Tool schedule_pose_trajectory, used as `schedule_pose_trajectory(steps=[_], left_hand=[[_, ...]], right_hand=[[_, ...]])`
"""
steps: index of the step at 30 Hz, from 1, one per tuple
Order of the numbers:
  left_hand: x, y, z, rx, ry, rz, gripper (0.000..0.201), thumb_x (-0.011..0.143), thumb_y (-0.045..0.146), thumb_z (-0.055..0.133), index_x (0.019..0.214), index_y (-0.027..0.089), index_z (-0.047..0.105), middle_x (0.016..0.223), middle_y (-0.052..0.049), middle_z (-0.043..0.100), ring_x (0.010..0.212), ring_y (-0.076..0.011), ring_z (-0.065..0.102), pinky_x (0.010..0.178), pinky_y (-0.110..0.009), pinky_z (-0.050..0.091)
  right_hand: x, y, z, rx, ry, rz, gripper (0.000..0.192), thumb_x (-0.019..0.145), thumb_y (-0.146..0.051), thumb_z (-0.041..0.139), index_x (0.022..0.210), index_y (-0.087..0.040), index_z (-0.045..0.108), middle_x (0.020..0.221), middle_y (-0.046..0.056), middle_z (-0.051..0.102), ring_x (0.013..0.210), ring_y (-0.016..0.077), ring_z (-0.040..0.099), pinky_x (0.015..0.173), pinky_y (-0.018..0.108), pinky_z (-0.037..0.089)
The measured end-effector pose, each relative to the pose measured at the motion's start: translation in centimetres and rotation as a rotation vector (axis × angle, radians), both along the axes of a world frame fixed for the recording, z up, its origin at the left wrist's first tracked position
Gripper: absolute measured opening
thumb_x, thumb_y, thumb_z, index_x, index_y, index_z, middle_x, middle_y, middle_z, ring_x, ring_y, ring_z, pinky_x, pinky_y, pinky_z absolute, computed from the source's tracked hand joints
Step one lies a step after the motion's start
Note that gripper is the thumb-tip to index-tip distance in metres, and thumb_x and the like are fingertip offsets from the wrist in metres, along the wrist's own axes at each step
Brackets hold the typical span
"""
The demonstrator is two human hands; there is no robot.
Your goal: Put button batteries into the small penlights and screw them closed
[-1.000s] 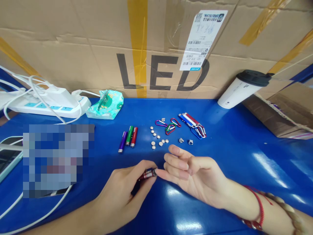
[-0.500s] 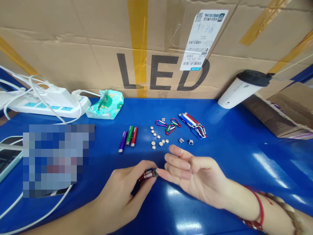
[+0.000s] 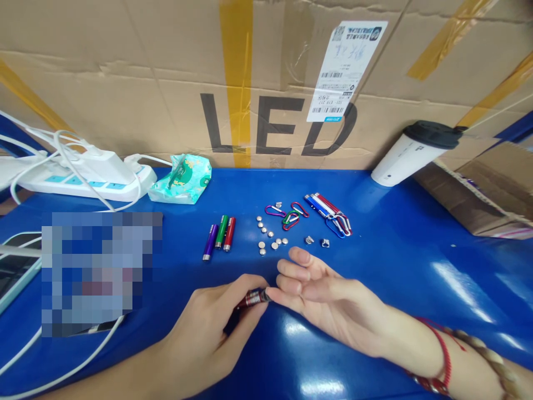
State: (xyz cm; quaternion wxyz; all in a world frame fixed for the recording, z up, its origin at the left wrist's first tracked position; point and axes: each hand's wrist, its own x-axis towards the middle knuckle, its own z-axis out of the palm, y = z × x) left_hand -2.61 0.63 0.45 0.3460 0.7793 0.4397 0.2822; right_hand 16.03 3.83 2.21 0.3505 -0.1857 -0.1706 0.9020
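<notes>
My left hand (image 3: 212, 328) grips a small red flashlight (image 3: 252, 298), its open end pointing right. My right hand (image 3: 328, 300) is at that end, a fingertip touching it, the other fingers spread apart; whether it pinches something tiny there I cannot tell. Beyond the hands, on the blue table (image 3: 391, 266), lie purple, green and red flashlight bodies (image 3: 219, 236) side by side, several small button cells (image 3: 268, 236), two small metal caps (image 3: 316, 241), coloured carabiner clips (image 3: 287, 214) and a few finished flashlights with clips (image 3: 328, 211).
A large cardboard box marked LED (image 3: 275, 83) walls off the back. A white power strip with cables (image 3: 79, 172) and a green tissue pack (image 3: 181, 179) sit at back left. A white cup with black lid (image 3: 412, 153) leans at back right. A phone (image 3: 12, 266) lies far left.
My right hand's fingers have turned and curled slightly at the flashlight's end. The left hand and the flashlight have stayed in place.
</notes>
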Motion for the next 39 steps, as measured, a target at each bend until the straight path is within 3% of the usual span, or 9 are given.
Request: schedule_pose_trajectory(steps=[3, 6, 15, 39], left_hand=[[0.03, 0.04, -0.06, 0.022, -0.011, 0.003, 0.012, 0.09, 0.021, 0.042, 0.098, 0.022, 0.051, 0.066, 0.005, 0.058, 0.05, -0.008, 0.048, 0.049, -0.017, 0.04], [0.05, 0.04, -0.12, 0.022, -0.021, 0.002, 0.016, 0.09, 0.021, 0.042, 0.103, 0.023, 0.051, 0.067, 0.005, 0.059, 0.05, -0.008, 0.048, 0.049, -0.017, 0.04], [0.02, -0.09, -0.08, 0.0, -0.009, 0.008, 0.01, 0.09, 0.02, 0.043, 0.097, 0.024, 0.048, 0.069, 0.006, 0.059, 0.052, -0.0078, 0.049, 0.052, -0.017, 0.039], [-0.15, 0.06, -0.25, -0.004, -0.016, -0.02, 0.009, 0.09, 0.019, 0.043, 0.096, 0.024, 0.047, 0.071, 0.006, 0.059, 0.053, -0.008, 0.049, 0.053, -0.017, 0.04]], right_hand=[[0.0, -0.1, 0.03, -0.009, -0.059, -0.004, 0.034, 0.059, 0.004, 0.068, 0.081, -0.019, 0.057, 0.077, -0.006, 0.057, 0.075, 0.0038, 0.058, 0.076, 0.016, 0.046], [0.05, -0.11, 0.03, -0.019, -0.064, -0.003, 0.038, 0.057, 0.008, 0.066, 0.083, -0.019, 0.058, 0.08, -0.006, 0.059, 0.074, 0.0026, 0.059, 0.067, 0.012, 0.044], [0.17, -0.13, 0.07, 0.012, 0.049, 0.024, 0.032, 0.06, 0.008, 0.058, 0.081, -0.017, 0.06, 0.077, -0.004, 0.055, 0.078, 0.0054, 0.058, 0.069, 0.015, 0.044], [0.17, -0.03, -0.26, 0.043, 0.067, 0.039, 0.035, 0.062, 0.009, 0.064, 0.083, -0.019, 0.06, 0.078, -0.005, 0.054, 0.079, 0.0038, 0.058, 0.069, 0.012, 0.044]])
